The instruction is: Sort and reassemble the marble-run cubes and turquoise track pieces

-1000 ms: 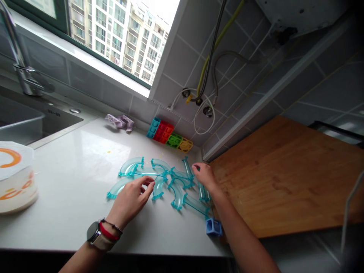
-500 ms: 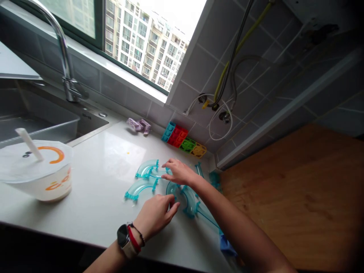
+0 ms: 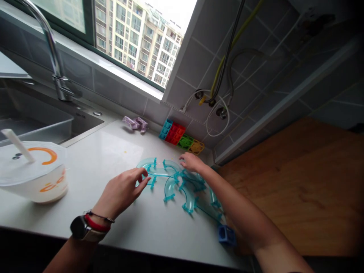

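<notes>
Well, the straight track (image 3: pixel 162 172) lies on the bench (image 3: pixel 165 231) between the two hands, its long axis running roughly from nine to three o'clock. From the fingers of the left hand (image 3: pixel 122 189), its middle sits between two and three o'clock, with the nearer end just beside them; from the fingers of the right hand (image 3: pixel 193 162), it lies toward eight, past the upper curve (image 3: pixel 171 165). So the left is nearer. Left thumb and forefinger stand apart, nothing pinched; the right fingers are loosely spread, nothing seen between them. Contact with any piece I cannot tell.
</notes>
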The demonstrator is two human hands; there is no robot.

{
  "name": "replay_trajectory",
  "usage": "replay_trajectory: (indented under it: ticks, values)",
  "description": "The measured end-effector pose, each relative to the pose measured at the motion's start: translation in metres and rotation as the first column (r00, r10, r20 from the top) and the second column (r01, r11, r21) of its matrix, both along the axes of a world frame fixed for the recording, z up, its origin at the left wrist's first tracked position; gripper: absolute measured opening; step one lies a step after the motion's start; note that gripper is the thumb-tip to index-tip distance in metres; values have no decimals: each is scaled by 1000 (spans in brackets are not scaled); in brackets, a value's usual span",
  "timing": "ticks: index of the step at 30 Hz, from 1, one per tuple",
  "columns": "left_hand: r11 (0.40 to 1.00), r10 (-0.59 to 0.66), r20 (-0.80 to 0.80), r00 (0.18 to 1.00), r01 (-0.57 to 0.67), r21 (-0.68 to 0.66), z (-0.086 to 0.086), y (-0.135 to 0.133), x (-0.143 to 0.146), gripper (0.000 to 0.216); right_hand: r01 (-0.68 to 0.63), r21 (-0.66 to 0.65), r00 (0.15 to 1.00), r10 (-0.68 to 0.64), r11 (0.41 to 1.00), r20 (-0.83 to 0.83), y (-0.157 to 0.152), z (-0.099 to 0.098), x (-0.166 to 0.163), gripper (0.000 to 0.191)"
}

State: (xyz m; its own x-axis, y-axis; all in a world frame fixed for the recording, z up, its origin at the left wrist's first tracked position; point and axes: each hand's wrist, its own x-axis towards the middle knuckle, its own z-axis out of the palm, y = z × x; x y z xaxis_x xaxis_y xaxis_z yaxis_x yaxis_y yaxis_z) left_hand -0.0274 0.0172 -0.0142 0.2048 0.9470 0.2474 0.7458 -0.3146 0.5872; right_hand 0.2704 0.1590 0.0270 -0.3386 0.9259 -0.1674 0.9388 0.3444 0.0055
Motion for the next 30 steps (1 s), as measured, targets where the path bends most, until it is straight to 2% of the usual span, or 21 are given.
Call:
replay_trajectory:
  ticks: [3, 6, 10, 14, 16, 19, 30]
  values:
    - [999, -16, 21, 1000, 15, 37, -6, 2, -8, 30, 116, -17, 993, -115, 993, 35, 5, 5, 29, 32]
    - [988, -112, 97, 989, 100, 119, -3, -5, -4, 23, 258, -37, 964, -255, 965, 74, 9, 9, 58, 33]
    - [928, -262, 208, 942, 187, 322, 11, -21, 6, 14, 451, -104, 890, -437, 887, 133, 7, 3, 84, 34]
    - [899, -291, 197, 936, 197, 392, 19, -28, 8, 11, 578, -215, 816, -551, 787, 175, 3, -13, 92, 33]
    - [899, -277, 180, 944, 189, 394, 18, -27, 7, 12, 612, -234, 791, -586, 756, 174, 3, -19, 93, 33]
    - [905, -264, 166, 950, 184, 382, 15, -25, 4, 14, 642, -208, 767, -625, 738, 146, 3, -23, 95, 33]
    - [923, -209, 229, 951, 114, 368, 20, -22, -6, 17, 680, 39, 733, -679, 732, -43, -7, -20, 111, 34]
